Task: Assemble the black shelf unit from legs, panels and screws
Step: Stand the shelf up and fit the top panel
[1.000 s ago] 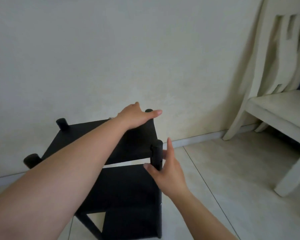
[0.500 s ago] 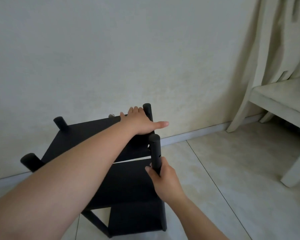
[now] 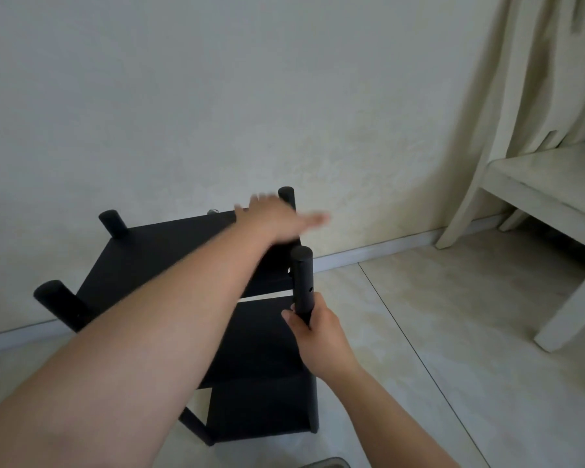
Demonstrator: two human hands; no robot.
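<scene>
While your left hand point(image 3: 277, 219), fingers flat, is pressing the top panel point(image 3: 169, 258) of the black shelf unit point(image 3: 250, 349) at center, your right hand point(image 3: 318, 332) is gripping the 3 o'clock leg point(image 3: 303, 285), probably seating it, with screws likely next.

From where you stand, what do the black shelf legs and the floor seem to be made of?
The round leg gripped by the right hand looks like matt black painted wood or board, with small drilled holes; it could be coated metal. The floor looks like glossy cream tile, going by its thin dark joint lines and soft sheen.
</scene>
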